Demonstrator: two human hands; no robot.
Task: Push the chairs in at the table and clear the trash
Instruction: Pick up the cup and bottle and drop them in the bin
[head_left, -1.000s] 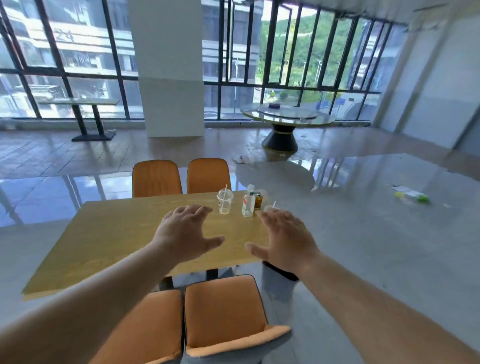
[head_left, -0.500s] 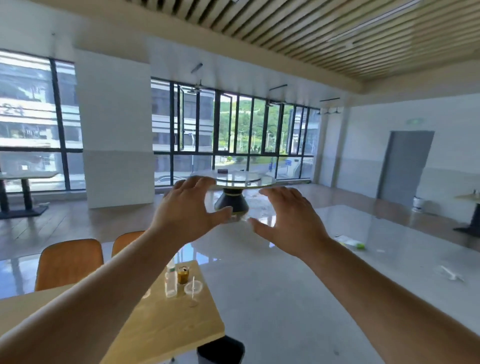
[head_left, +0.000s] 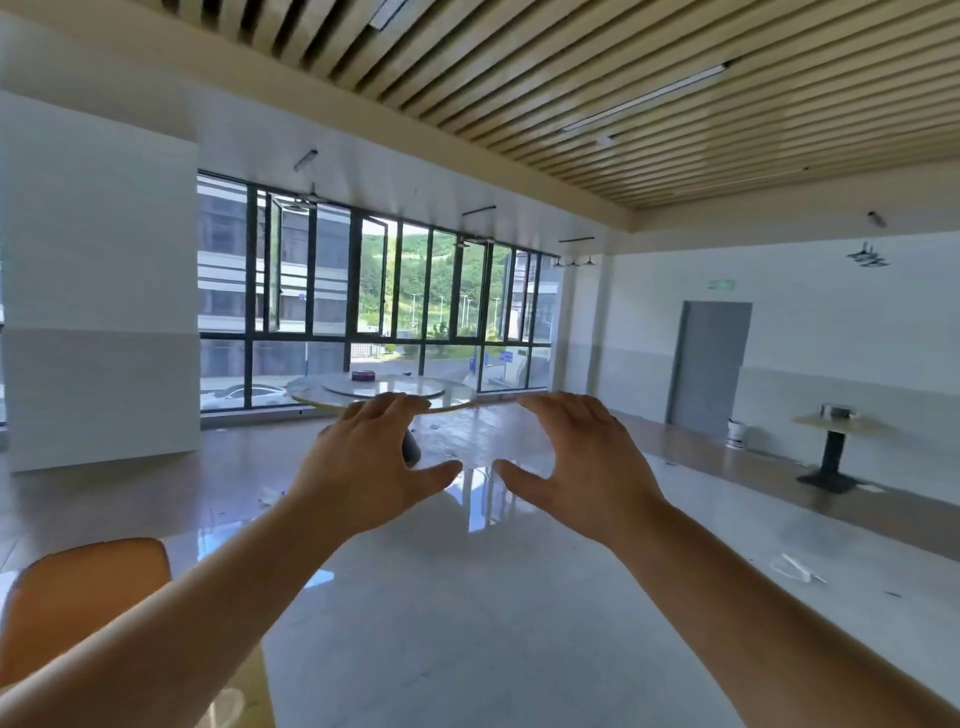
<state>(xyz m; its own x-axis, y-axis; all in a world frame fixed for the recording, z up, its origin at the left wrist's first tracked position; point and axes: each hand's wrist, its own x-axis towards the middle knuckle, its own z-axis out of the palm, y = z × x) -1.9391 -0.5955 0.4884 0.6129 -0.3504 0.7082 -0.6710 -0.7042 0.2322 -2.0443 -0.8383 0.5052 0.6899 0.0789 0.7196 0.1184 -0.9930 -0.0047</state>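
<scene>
Near: orange chair (head_left: 83, 597) at 7 o'clock, sliver of wooden surface (head_left: 244, 696) below it. Left hand (head_left: 374, 467) and right hand (head_left: 576, 462) both raised mid-frame, fingers spread, holding nothing. Looks like no step engaged; next move: look down, grip a chair back. Trash on floor (head_left: 797, 569) at 4 o'clock. White bucket (head_left: 736, 434) far, contents not visible.
</scene>
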